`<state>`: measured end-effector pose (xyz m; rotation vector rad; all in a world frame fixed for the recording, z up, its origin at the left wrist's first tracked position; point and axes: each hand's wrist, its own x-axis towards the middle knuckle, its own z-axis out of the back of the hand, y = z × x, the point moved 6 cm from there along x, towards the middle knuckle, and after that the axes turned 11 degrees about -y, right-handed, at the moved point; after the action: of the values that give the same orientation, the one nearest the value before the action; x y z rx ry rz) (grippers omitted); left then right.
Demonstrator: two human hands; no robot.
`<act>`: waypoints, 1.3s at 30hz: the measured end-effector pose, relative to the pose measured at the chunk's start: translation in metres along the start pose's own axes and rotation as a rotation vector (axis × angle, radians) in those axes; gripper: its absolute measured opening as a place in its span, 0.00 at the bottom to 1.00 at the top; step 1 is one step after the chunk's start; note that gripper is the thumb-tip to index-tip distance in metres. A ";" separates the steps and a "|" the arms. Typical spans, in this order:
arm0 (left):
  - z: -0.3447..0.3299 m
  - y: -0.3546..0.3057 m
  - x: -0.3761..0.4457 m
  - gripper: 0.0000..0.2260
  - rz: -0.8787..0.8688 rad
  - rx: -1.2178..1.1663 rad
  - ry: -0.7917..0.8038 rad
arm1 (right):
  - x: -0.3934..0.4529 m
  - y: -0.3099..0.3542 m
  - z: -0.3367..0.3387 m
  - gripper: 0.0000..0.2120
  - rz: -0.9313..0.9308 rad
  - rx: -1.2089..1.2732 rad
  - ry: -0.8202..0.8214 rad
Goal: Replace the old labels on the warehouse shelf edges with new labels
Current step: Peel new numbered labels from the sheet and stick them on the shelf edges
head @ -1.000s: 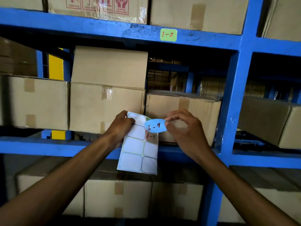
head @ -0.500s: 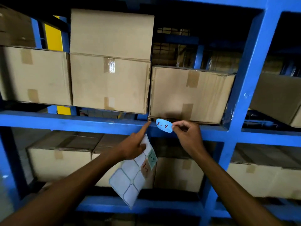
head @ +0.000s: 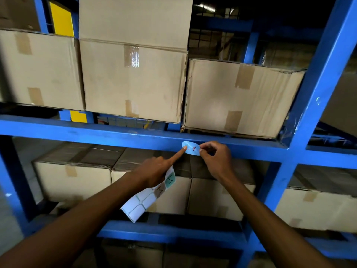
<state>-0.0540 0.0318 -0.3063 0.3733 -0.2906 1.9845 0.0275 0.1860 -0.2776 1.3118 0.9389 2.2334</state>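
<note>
Light blue label [head: 190,148], red handwriting on its face, is held against the front of the blue shelf beam [head: 96,132], below the creased cardboard box [head: 239,97]. Its right end is pinched between thumb and fingers of the right hand [head: 216,161]. Its left end is pressed by the extended index finger of the left hand [head: 156,171]; the other left fingers are curled round a label sheet [head: 146,198], which hangs down at a slant under the palm. Mostly blank cells are seen on the sheet, with a green and a brown label near its top. Taped cartons [head: 133,80] are stacked on the shelf above.
</note>
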 end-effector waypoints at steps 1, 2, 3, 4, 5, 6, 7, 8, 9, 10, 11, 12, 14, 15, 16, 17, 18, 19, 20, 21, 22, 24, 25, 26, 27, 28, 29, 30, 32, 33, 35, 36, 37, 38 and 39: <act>-0.002 0.002 0.001 0.44 0.011 0.021 0.010 | 0.000 -0.001 -0.003 0.06 -0.004 0.004 -0.003; -0.004 0.004 0.001 0.44 0.020 0.032 0.018 | 0.000 -0.002 -0.004 0.06 -0.007 0.009 -0.008; -0.006 0.005 0.003 0.45 0.028 0.038 0.025 | -0.001 -0.002 -0.006 0.06 -0.008 0.013 -0.014; -0.008 0.008 0.004 0.45 0.032 0.046 0.028 | -0.001 -0.002 -0.008 0.06 -0.007 0.016 -0.018; -0.009 0.009 0.005 0.45 0.035 0.059 0.024 | -0.001 -0.002 -0.009 0.06 -0.006 0.017 -0.020; -0.010 0.011 0.007 0.44 0.035 0.076 0.014 | -0.001 -0.002 -0.011 0.05 -0.004 0.018 -0.021; -0.010 0.012 0.008 0.44 0.032 0.097 0.001 | -0.001 -0.002 -0.012 0.06 -0.003 0.020 -0.022; -0.010 0.014 0.009 0.44 0.028 0.122 -0.013 | -0.001 -0.002 -0.012 0.06 -0.001 0.021 -0.026; -0.011 0.015 0.010 0.45 0.024 0.144 -0.022 | 0.000 -0.002 -0.013 0.06 0.000 0.021 -0.033; -0.011 0.016 0.011 0.46 0.023 0.159 -0.026 | 0.000 -0.002 -0.013 0.06 0.000 0.022 -0.039; -0.012 0.017 0.012 0.47 0.022 0.171 -0.028 | 0.000 -0.003 -0.014 0.06 -0.001 0.023 -0.045; -0.013 0.018 0.012 0.48 0.018 0.183 -0.031 | -0.001 -0.003 -0.015 0.06 -0.003 0.025 -0.050; -0.014 0.019 0.014 0.49 0.006 0.203 -0.050 | -0.001 -0.004 -0.016 0.06 -0.012 0.034 -0.059; -0.014 0.019 0.016 0.49 0.001 0.209 -0.064 | -0.002 -0.004 -0.017 0.06 -0.018 0.038 -0.064; -0.014 0.020 0.016 0.49 -0.002 0.214 -0.076 | -0.002 -0.005 -0.018 0.06 -0.025 0.042 -0.068; -0.014 0.021 0.017 0.48 -0.005 0.219 -0.086 | -0.002 -0.006 -0.019 0.06 -0.033 0.044 -0.073; -0.015 0.022 0.017 0.48 -0.008 0.223 -0.094 | -0.002 -0.007 -0.019 0.06 -0.039 0.047 -0.079; -0.015 0.022 0.018 0.49 -0.012 0.226 -0.103 | -0.002 -0.008 -0.019 0.06 -0.046 0.050 -0.084; -0.016 0.023 0.018 0.49 -0.017 0.231 -0.115 | -0.002 -0.009 -0.019 0.06 -0.050 0.052 -0.087; -0.016 0.023 0.018 0.49 -0.021 0.236 -0.125 | -0.002 -0.009 -0.020 0.06 -0.056 0.053 -0.091; -0.017 0.024 0.018 0.50 -0.022 0.243 -0.132 | -0.001 -0.010 -0.020 0.06 -0.062 0.053 -0.093; -0.020 0.026 0.018 0.50 -0.021 0.256 -0.145 | 0.000 -0.011 -0.020 0.06 -0.074 0.054 -0.098; -0.021 0.026 0.018 0.50 -0.020 0.263 -0.149 | 0.000 -0.012 -0.020 0.07 -0.079 0.052 -0.101; -0.022 0.027 0.018 0.49 -0.016 0.270 -0.150 | 0.000 -0.013 -0.021 0.07 -0.085 0.049 -0.105; -0.023 0.027 0.018 0.48 -0.010 0.275 -0.152 | 0.000 -0.014 -0.021 0.07 -0.091 0.047 -0.109; -0.025 0.028 0.019 0.48 -0.003 0.278 -0.149 | 0.000 -0.015 -0.021 0.07 -0.097 0.050 -0.113; -0.026 0.028 0.019 0.48 0.003 0.277 -0.145 | 0.000 -0.017 -0.021 0.07 -0.105 0.059 -0.116; -0.027 0.027 0.019 0.48 0.011 0.278 -0.141 | 0.000 -0.017 -0.021 0.07 -0.110 0.068 -0.117; -0.027 0.027 0.018 0.48 0.026 0.284 -0.138 | 0.002 -0.017 -0.021 0.07 -0.104 0.065 -0.115; -0.027 0.027 0.018 0.47 0.031 0.290 -0.136 | 0.003 -0.016 -0.021 0.07 -0.096 0.058 -0.116; -0.025 0.025 0.018 0.46 0.036 0.304 -0.132 | 0.004 -0.016 -0.021 0.07 -0.082 0.044 -0.125; -0.024 0.025 0.018 0.46 0.039 0.306 -0.130 | 0.005 -0.016 -0.021 0.07 -0.078 0.036 -0.129; -0.023 0.024 0.018 0.46 0.040 0.307 -0.129 | 0.005 -0.016 -0.022 0.07 -0.077 0.028 -0.134; -0.023 0.024 0.017 0.46 0.039 0.310 -0.130 | 0.005 -0.016 -0.022 0.07 -0.076 0.020 -0.140; -0.022 0.024 0.018 0.46 0.034 0.315 -0.134 | 0.005 -0.016 -0.023 0.07 -0.077 0.013 -0.147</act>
<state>-0.0859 0.0445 -0.3212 0.7080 -0.0661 2.0456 0.0052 0.1926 -0.2936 1.3997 0.9348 2.0464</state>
